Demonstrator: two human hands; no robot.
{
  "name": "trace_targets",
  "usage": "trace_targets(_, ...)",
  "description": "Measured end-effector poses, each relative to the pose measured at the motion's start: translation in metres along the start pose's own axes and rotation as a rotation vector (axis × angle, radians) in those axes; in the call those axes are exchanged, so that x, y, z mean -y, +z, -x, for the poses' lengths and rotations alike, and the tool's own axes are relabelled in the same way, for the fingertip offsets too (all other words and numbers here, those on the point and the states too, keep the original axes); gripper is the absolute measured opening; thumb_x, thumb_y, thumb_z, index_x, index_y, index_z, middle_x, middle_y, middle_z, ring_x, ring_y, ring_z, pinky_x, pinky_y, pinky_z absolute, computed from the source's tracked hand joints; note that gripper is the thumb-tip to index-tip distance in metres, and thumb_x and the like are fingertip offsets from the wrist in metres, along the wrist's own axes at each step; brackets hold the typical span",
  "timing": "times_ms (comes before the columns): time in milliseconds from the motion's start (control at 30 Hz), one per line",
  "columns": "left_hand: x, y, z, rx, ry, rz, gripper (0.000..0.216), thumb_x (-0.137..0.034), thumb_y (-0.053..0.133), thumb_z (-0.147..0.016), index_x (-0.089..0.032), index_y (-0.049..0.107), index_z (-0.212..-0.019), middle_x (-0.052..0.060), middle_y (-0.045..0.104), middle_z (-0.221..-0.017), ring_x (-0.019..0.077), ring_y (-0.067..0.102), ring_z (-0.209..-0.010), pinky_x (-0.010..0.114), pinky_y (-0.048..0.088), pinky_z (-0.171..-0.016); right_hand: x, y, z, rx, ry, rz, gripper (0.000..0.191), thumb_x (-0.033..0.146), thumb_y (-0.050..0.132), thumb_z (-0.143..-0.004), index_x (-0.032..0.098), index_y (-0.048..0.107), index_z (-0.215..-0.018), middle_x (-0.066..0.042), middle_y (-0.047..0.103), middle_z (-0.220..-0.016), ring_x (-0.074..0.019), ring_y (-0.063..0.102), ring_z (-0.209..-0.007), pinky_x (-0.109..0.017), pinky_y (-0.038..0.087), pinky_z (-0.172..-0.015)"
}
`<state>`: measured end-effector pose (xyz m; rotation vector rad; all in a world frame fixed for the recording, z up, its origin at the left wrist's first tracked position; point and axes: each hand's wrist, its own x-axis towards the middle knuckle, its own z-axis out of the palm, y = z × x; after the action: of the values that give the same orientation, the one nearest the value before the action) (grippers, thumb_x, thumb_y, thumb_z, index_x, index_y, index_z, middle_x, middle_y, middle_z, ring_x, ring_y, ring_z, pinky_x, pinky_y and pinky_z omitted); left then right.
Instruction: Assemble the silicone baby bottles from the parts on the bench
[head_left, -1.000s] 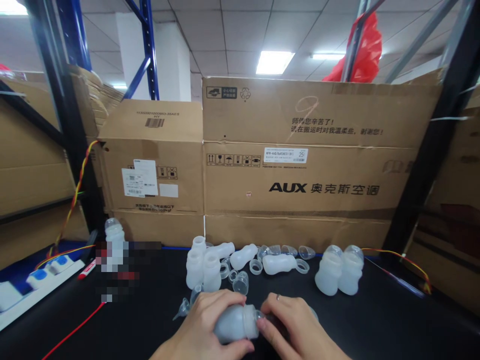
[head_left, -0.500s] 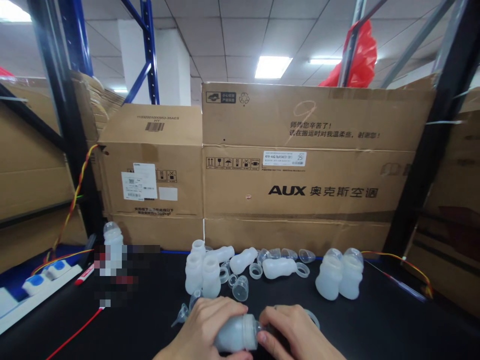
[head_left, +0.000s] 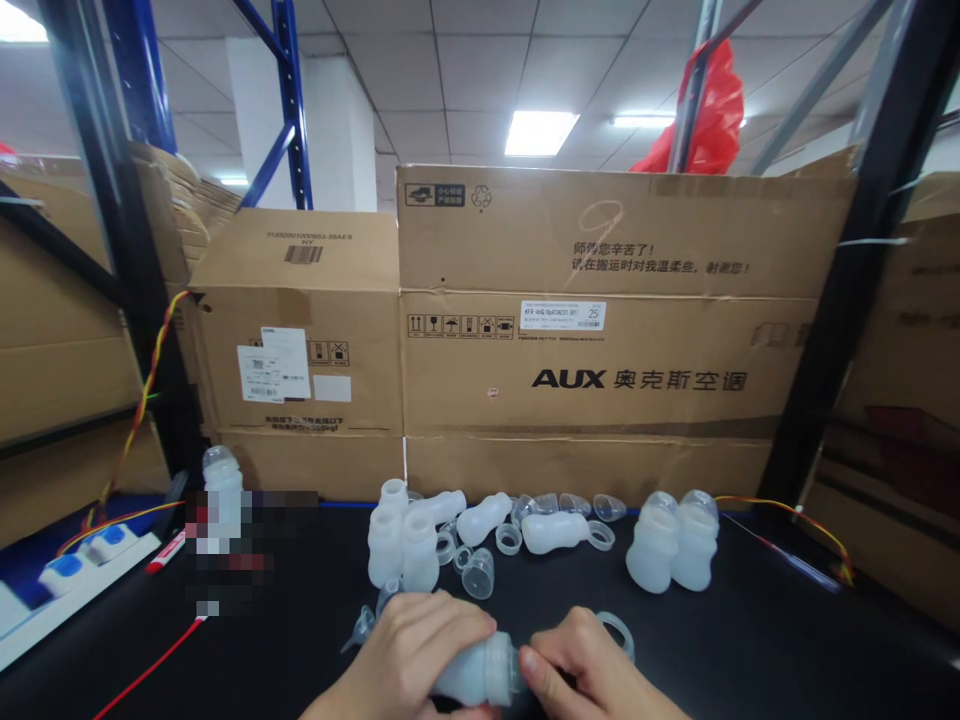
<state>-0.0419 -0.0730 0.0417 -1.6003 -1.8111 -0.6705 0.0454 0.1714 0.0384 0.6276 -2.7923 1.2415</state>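
Frosted white plastic bottle (head_left: 480,672) held sideways.
Left hand (head_left: 416,650) wraps its body, right hand (head_left: 592,668) pinches the neck; likely light, squashy, slick.

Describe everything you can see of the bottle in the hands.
The bottle is small, milky white and half see-through, like soft plastic or silicone. It has a rounded body and a ring band at its neck. It lies on its side, neck pointing right, low over the black table. The left hand wraps its body from above; the right hand closes on the neck end, thumb against the ring. Its mouth and base are hidden.
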Motion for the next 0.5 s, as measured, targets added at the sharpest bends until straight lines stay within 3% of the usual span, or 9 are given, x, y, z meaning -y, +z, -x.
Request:
trace_targets(100, 0.000, 0.002, -0.003, -0.027, 0.029, -0.012, 0.043, -0.052, 0.059, -0.095, -0.021, 0.058, -0.125, 0.008, 0.080, -0.104, 0.0209, 0.079, -0.086, 0.028, 0.062, -0.075, -0.009, 0.009, -0.005, -0.008, 0.101, -0.182, 0.084, 0.085, 0.036, -0.099, 0.012, 0.036, -0.058, 0.002, 0.030, -0.054, -0.0049, 0.025, -0.053, -0.021, 0.018, -0.053)
trace_targets(200, 0.001, 0.007, 0.000, -0.033, 0.039, -0.014, 0.047, -0.054, 0.060, -0.094, -0.020, 0.058, -0.128, 0.009, 0.081, -0.102, 0.0207, 0.079, -0.083, 0.027, 0.062, -0.074, -0.012, 0.013, -0.009, -0.025, 0.050, -0.218, 0.088, 0.089, 0.021, -0.099, 0.014, 0.028, -0.052, 0.002, 0.023, -0.047, -0.0046, 0.019, -0.048, -0.022, 0.014, -0.049)
trace_targets(267, 0.002, 0.007, 0.003, -0.060, 0.013, -0.031, 0.049, -0.054, 0.063, -0.094, -0.020, 0.059, -0.128, 0.008, 0.081, -0.102, 0.0203, 0.079, -0.083, 0.026, 0.063, -0.074, -0.007, 0.010, -0.007, -0.098, -0.019, -0.090, 0.088, 0.087, 0.018, -0.100, 0.013, 0.038, -0.057, 0.000, 0.037, -0.051, -0.0061, 0.030, -0.051, -0.021, 0.022, -0.052)
trace_targets(367, 0.003, 0.004, 0.011, -0.091, -0.083, -0.068, 0.051, -0.053, 0.073, -0.089, -0.021, 0.061, -0.128, 0.006, 0.082, -0.105, 0.0205, 0.080, -0.088, 0.026, 0.065, -0.079, 0.007, 0.004, -0.001, -0.170, -0.025, 0.111, 0.069, 0.085, 0.050, -0.094, 0.018, 0.063, -0.100, -0.001, 0.062, -0.081, -0.0108, 0.052, -0.070, -0.019, 0.038, -0.066)
trace_targets(433, 0.004, 0.002, 0.017, -0.088, -0.137, -0.058, 0.056, -0.053, 0.077, -0.086, -0.024, 0.061, -0.131, 0.005, 0.082, -0.109, 0.0208, 0.080, -0.093, 0.027, 0.066, -0.083, 0.012, 0.003, 0.001, -0.122, -0.019, 0.102, 0.062, 0.077, 0.061, -0.093, 0.025, 0.060, -0.127, -0.001, 0.067, -0.097, -0.0110, 0.058, -0.076, -0.017, 0.042, -0.070)
trace_targets(500, 0.001, 0.001, 0.021, -0.048, -0.193, 0.001, 0.062, -0.059, 0.079, -0.084, -0.029, 0.060, -0.135, 0.003, 0.081, -0.113, 0.0201, 0.079, -0.095, 0.026, 0.067, -0.085, 0.011, 0.007, -0.001, -0.071, -0.064, 0.018, 0.057, 0.071, 0.059, -0.098, 0.026, 0.059, -0.133, -0.001, 0.068, -0.101, -0.0092, 0.059, -0.075, -0.015, 0.042, -0.067)
